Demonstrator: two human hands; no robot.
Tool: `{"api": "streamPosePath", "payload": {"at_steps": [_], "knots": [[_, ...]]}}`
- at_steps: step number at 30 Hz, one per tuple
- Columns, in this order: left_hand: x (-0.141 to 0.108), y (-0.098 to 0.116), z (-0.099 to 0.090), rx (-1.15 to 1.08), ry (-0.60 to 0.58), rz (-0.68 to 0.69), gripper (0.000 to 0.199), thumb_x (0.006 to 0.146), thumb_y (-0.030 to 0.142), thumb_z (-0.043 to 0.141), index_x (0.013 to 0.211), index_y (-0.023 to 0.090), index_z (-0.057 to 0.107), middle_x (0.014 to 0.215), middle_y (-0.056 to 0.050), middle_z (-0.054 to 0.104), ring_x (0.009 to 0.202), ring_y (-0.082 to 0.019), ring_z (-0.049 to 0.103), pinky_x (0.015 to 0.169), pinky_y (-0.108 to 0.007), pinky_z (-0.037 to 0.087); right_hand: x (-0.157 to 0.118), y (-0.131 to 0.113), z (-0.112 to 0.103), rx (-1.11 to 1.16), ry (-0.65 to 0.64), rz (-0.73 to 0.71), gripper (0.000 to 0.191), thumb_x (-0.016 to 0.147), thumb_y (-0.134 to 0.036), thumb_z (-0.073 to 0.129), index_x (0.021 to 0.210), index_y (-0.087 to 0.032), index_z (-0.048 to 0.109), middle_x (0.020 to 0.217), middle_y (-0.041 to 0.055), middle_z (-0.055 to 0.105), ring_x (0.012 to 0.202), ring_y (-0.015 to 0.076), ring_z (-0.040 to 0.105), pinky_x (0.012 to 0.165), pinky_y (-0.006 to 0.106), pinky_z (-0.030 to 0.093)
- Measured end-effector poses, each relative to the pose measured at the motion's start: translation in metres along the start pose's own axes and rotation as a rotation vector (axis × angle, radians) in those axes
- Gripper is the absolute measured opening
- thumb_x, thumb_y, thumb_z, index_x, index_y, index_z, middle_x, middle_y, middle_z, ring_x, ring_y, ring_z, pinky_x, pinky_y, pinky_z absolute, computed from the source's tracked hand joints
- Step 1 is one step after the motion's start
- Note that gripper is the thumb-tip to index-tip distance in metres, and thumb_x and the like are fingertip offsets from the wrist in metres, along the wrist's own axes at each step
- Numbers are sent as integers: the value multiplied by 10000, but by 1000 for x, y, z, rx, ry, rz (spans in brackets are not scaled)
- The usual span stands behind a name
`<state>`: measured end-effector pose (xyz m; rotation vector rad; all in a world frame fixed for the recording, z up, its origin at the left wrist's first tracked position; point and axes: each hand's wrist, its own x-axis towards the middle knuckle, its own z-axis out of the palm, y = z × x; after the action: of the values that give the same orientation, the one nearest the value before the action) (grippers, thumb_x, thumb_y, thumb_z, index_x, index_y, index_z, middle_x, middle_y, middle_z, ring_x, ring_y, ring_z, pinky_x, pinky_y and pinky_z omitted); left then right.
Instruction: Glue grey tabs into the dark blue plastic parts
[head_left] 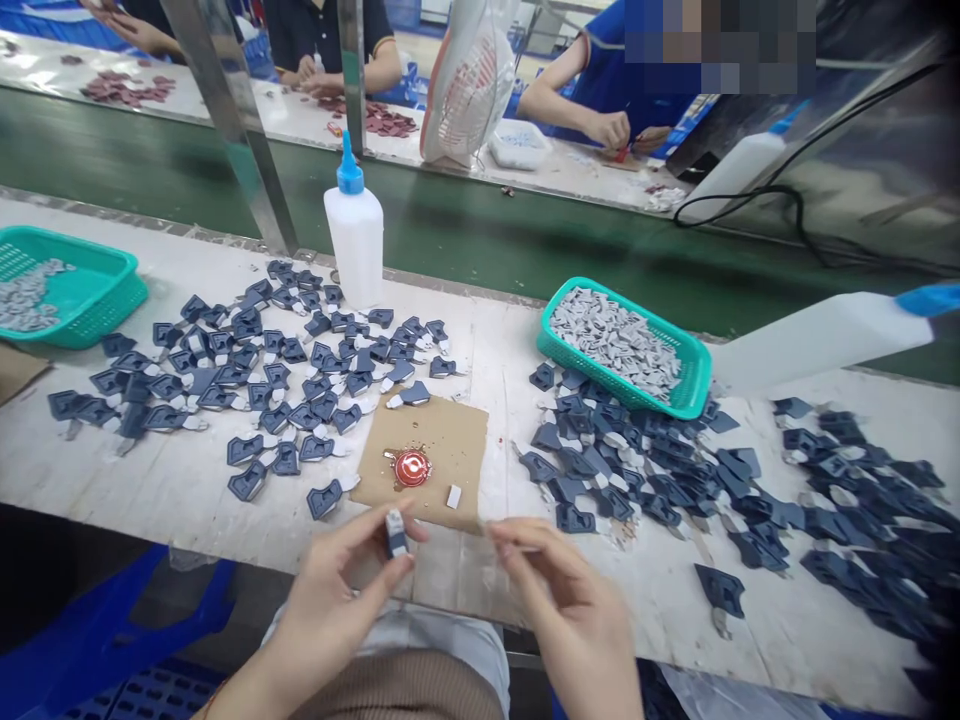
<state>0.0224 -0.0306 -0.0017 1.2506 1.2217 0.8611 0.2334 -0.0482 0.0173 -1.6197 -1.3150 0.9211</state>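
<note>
Factory or workshop assembly floor. Long off-white worktable (487, 350) covered in loose dark-blue and light-grey plastic parts (322, 405), sorted in heaps; green perforated plastic basket (701, 395) full of small grey pieces, white plastic squeeze bottle with blue nozzle (355, 240). Green conveyor-like strip (465, 230) behind, metal posts (232, 120), co-workers handling small parts along the opposite bench (277, 115).

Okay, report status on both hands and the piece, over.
Left hand pinching dark blue piece. Right hand just right of it, fingers bent, any grip unclear. Ahead: brown card bearing red disc. Over.
</note>
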Motion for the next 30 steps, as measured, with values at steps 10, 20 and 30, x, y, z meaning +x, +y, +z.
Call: {"api": "streamPosePath", "payload": {"at_steps": [10, 20, 30], "knots": [[13, -22, -55, 747, 216, 379, 301, 957, 269, 530, 1255, 242, 566, 1116, -61, 694, 985, -208, 615, 776, -293, 525, 53, 32, -29, -876, 270, -428, 254, 927, -310, 524, 1108, -180, 646, 1044, 94, 718, 1001, 303, 530, 873, 462, 434], [1, -1, -17, 573, 433, 542, 290, 865, 157, 641, 1131, 273, 647, 1174, -62, 653, 1069, -251, 591, 974, -398, 431, 33, 7, -23, -481, 230, -481, 194, 872, -189, 608, 1041, -244, 532, 999, 61, 637, 990, 241, 584, 877, 393, 452], [23, 15, 53, -451, -267, -142, 251, 870, 415, 660, 965, 191, 597, 905, -42, 727, 837, -162, 669, 732, -239, 505, 28, -26, -38, -281, -293, -465, 237, 870, -191, 634, 1083, -291, 604, 1046, 27, 685, 1002, 195, 645, 847, 299, 533]]}}
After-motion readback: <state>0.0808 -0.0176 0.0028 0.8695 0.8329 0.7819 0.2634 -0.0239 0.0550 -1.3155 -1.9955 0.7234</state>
